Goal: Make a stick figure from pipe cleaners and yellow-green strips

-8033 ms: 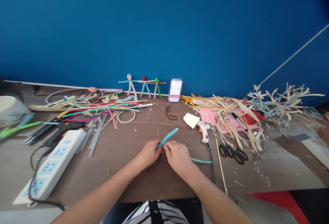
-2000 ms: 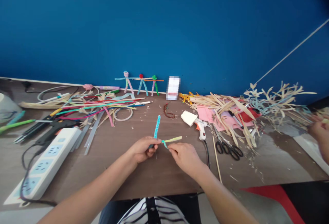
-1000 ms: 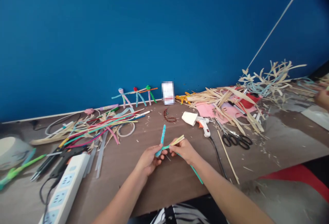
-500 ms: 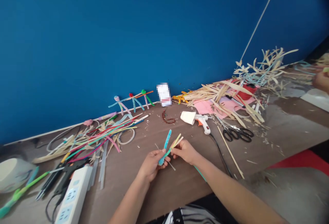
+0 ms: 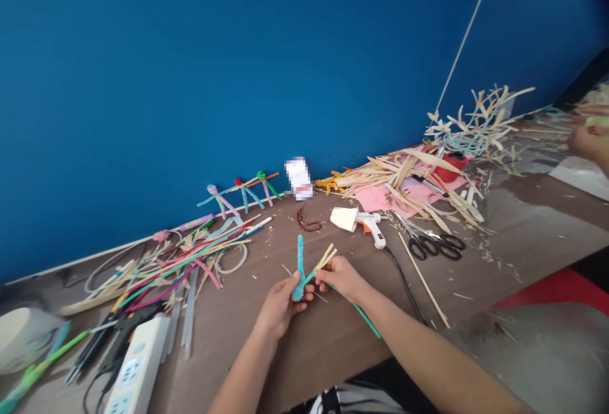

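Between thumb and fingers, my left hand grips a blue fuzzy pipe cleaner piece, one end of which stands upright above the thumb. My right hand pinches a green pipe cleaner just right of it; its long tail trails under the right wrist. Pale yellow and cream strips stick up from the right fingertips. A thin stick crosses behind the left fingers. How the green and blue pieces join is hidden by the fingers.
Ahead lie a white glue gun with its cord, black-handled scissors and a bead string. Pipe cleaner figures lean on the wall. At left are loose pipe cleaners and a power strip. A co-worker's hand shows far right.
The blue piece has turned more upright in my left hand. More of the green pipe cleaner's tail shows below my right wrist. The view has shifted slightly.
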